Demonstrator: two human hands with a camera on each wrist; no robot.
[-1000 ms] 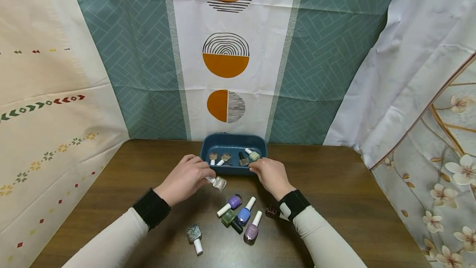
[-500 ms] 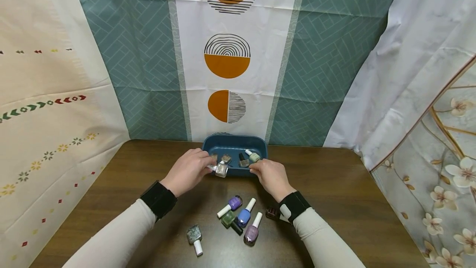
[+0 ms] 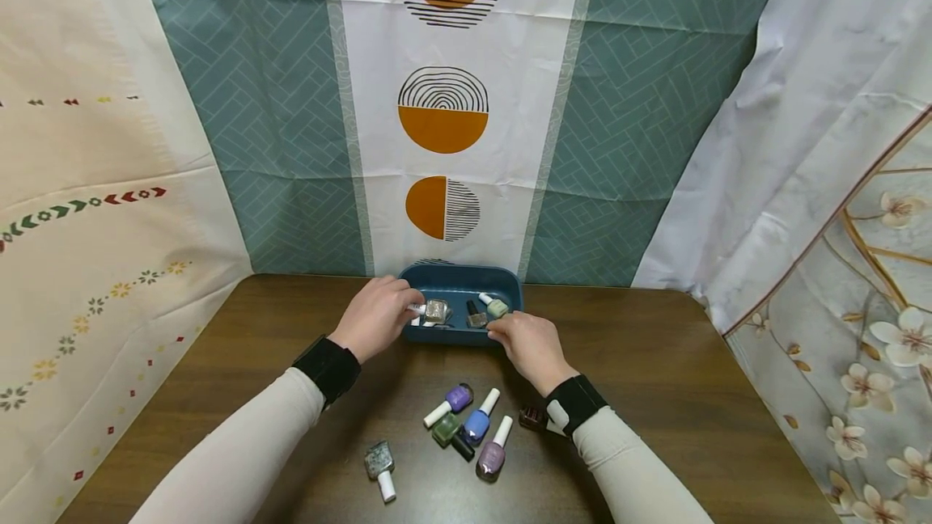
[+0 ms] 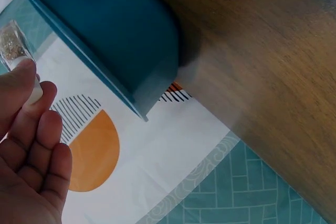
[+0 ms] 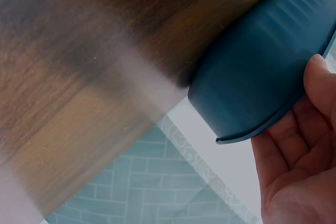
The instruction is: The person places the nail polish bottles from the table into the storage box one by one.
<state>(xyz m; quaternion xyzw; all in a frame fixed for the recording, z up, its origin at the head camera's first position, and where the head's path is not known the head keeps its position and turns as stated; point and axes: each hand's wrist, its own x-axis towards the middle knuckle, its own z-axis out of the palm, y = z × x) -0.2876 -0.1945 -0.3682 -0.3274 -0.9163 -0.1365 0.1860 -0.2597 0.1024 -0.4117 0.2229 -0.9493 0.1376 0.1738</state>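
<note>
A dark blue tray (image 3: pixel 510 285) stands at the table's far edge, seen from outside in both wrist views (image 4: pixel 115 40) (image 5: pixel 262 77). My left hand (image 3: pixel 413 310) pinches a clear glitter nail polish bottle (image 3: pixel 435 311) by its white cap, just above the tray's left half; the bottle (image 4: pixel 11 48) shows past my fingers (image 4: pixel 37 129). My right hand (image 3: pixel 502 331) grips the tray's front right rim, fingers (image 5: pixel 294 129) against the outer wall. Inside lie a dark-capped bottle (image 3: pixel 476 315) and a mint green bottle (image 3: pixel 497 306).
On the brown table (image 3: pixel 655 395), between my forearms, lie purple (image 3: pixel 453 401), blue (image 3: pixel 476 420), green (image 3: pixel 446 428) and mauve (image 3: pixel 491 453) bottles. A speckled teal bottle (image 3: pixel 380 463) lies nearer me, a dark one (image 3: pixel 534 415) by my right wrist. Curtains hang behind.
My left hand lifted the glitter bottle off the table and carried it forward over the tray's left side. The right hand stayed on the tray's rim.
</note>
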